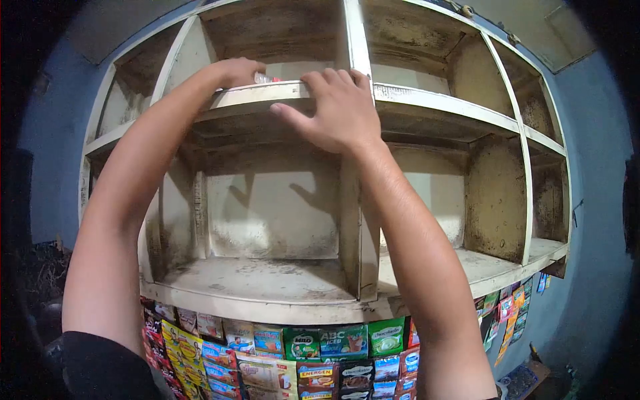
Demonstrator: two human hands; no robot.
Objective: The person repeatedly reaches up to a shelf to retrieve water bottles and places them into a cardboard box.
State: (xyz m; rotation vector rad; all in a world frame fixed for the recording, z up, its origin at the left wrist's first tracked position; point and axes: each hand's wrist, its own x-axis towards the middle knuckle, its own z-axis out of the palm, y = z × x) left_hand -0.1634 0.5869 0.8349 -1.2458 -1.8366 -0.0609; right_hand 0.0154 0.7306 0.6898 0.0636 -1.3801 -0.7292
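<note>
We see two hands raised to the upper board of a worn white shelf unit (440, 101). Our left hand (238, 71) curls over the board's front edge, fingers closed on one small packet (265, 79); only a sliver shows, so we cannot tell which way it points or how its long axis runs. Our right hand (337, 110) lies flat on the edge, fingers spread, holding nothing. Below hang many drink sachets (320, 360) in overlapping rows.
</note>
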